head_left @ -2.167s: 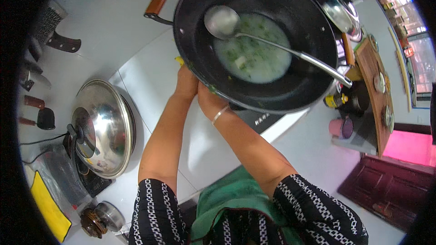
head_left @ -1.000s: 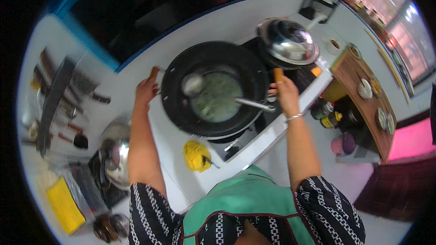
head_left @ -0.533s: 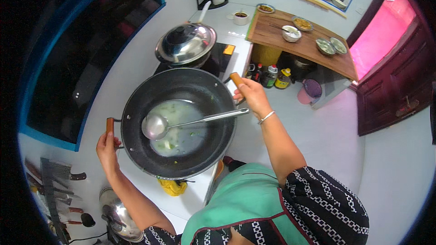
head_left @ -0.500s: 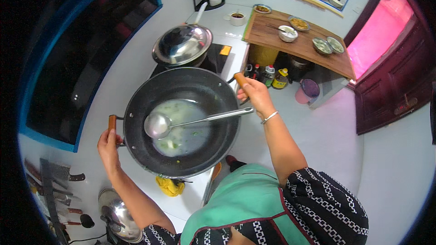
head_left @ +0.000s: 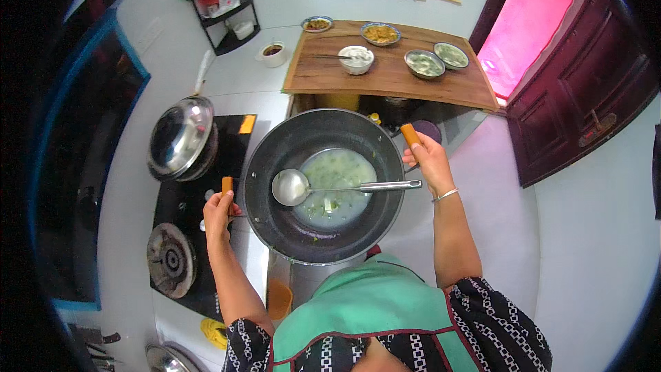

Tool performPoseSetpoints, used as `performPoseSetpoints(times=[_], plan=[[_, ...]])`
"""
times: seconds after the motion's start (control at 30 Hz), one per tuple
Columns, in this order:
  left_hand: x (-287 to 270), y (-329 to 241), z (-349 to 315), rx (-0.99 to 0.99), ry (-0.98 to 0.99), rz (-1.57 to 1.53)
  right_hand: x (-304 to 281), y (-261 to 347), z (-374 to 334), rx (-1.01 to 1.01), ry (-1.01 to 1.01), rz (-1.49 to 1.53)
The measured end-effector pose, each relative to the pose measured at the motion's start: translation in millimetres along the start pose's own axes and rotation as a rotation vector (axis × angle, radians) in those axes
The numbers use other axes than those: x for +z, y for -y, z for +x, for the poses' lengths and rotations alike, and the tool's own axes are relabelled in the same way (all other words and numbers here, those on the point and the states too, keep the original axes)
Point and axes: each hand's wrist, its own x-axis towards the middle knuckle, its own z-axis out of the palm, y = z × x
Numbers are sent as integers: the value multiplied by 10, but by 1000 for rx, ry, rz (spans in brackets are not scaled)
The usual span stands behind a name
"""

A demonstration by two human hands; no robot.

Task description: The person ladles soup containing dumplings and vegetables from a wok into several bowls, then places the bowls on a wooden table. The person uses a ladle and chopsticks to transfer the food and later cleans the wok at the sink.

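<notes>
A large dark wok (head_left: pixel 323 248) hangs in front of me, held up by its two wooden-grip handles. My left hand (head_left: pixel 219 215) is closed round the left handle; my right hand (head_left: pixel 429 162) grips the right one. Pale, cloudy soup (head_left: pixel 337 172) with green bits lies in the bottom of the wok. A metal ladle (head_left: pixel 290 187) rests across it, bowl at the left and handle end sticking out over the right rim near my right hand.
Left of me, the stove (head_left: pixel 227 145) carries a lidded pan (head_left: pixel 182 139) and a bare burner (head_left: pixel 171 260). Ahead, a wooden counter (head_left: pixel 313 86) bears several dishes, including two bowls of soup (head_left: pixel 424 64). A dark red door (head_left: pixel 571 96) stands at the right.
I have turned to the right with the wok, carrying it off the stove toward the wooden counter. The burner now shows. Both hands keep their hold, and the ladle stays in the wok.
</notes>
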Motion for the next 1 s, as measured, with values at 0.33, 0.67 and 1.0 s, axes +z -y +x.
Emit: performPoseSetpoints(times=[0.33, 0.67, 1.0], plan=[[1185, -127, 1161, -57, 121, 29, -444, -237, 1538, 60, -9, -10], [1342, -438, 2532, 25, -43, 16, 366, -567, 3150, 156, 80, 177], [1354, -504, 3328, 7, -256, -38, 1172, -742, 4511, 179, 217, 132]])
